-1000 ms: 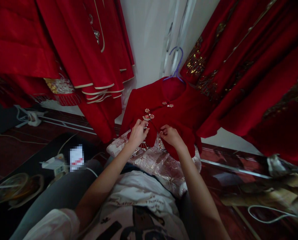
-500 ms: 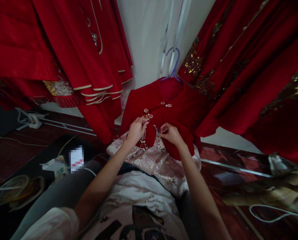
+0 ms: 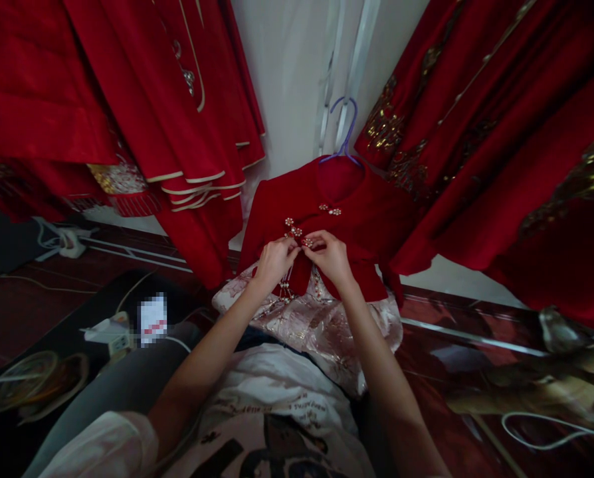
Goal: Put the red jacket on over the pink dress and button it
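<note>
A red jacket (image 3: 277, 199) hangs on a purple hanger (image 3: 347, 129), its lower front lying on pale pink brocade (image 3: 317, 325) over my lap. My left hand (image 3: 276, 260) pinches the jacket's front edge, just below a beaded flower ornament (image 3: 292, 228); beaded tassels (image 3: 286, 287) dangle under it. Between the thumb and finger of my right hand (image 3: 329, 257) is a small beaded flower button (image 3: 307, 243). The fingertips of both hands nearly meet, and whether they touch is too small to tell. Another beaded flower clasp (image 3: 329, 209) sits fastened below the neckline.
Red garments (image 3: 197, 86) hang at left, and gold-embroidered red ones (image 3: 476, 133) at right. On a dark surface to my left lie a power strip (image 3: 120, 342), a blurred white packet (image 3: 152, 320) and a round clear container (image 3: 20, 382). A white cord (image 3: 546, 438) loops at right.
My right hand has moved left and up with the flower button, bringing it close to my left fingertips. The left hand has shifted only slightly.
</note>
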Available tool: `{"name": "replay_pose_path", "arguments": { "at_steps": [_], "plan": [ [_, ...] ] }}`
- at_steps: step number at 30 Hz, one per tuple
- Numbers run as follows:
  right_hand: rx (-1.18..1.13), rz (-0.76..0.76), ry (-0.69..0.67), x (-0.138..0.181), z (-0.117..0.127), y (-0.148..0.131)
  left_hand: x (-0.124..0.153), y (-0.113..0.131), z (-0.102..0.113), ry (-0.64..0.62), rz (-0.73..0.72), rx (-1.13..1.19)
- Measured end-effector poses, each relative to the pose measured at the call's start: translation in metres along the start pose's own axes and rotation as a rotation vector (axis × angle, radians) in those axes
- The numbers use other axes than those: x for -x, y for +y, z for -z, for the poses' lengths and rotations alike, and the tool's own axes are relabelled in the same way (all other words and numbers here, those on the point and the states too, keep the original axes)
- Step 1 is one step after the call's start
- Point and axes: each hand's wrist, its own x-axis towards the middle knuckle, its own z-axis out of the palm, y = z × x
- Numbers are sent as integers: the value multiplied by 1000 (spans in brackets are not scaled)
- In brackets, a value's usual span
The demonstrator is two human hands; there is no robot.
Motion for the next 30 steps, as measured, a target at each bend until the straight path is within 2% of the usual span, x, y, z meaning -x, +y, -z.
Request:
{"name": "replay_pose_path", "arguments": {
  "at_steps": [4, 9, 12, 15, 21, 25, 30],
  "plan": [
    [94, 3, -27, 6, -16, 15, 2, -6, -5, 15, 117, 49],
    [6, -12, 46, 14, -26, 25, 2, -6, -8, 15, 255, 203],
    [-25, -23, 86, 16, -34, 27, 2, -6, -10, 6, 293, 212],
    [-37, -19, 115, 18, -42, 29, 1, -9, -11, -9, 274, 93],
    [-28, -1, 105, 19, -45, 33, -3, -18, -13, -35, 120, -131],
    [-37, 15, 117, 19, -43, 32, -2, -20, -12, -34, 67, -51],
    [-47, 47, 79, 19, -40, 30, 0, -15, -9, -9, 149, 166]
  ]
}}
